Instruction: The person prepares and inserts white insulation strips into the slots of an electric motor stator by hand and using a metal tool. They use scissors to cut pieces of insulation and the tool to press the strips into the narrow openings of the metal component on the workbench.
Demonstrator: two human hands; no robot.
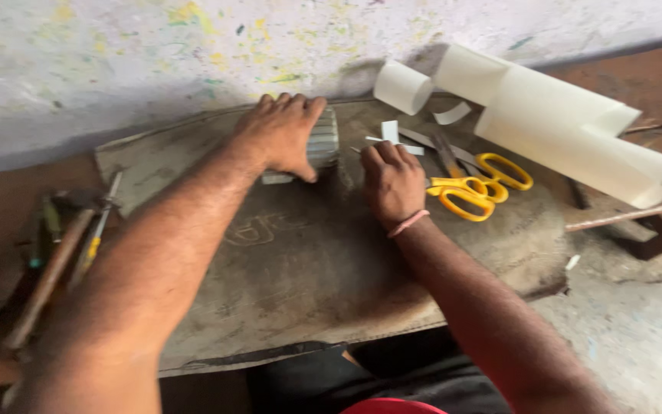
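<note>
Grey ribbed metal cylinder (323, 142) lies at the far edge of the worn grey mat (300, 261), near the wall. It looks heavy and stiff, best gripped around its sides. Left hand (285, 134) covers it, fingers spread over its top. Right hand (392, 184), just beside the cylinder, pinches a white paper strip (390, 132), with yellow-handled scissors (476, 188) farther right.
</note>
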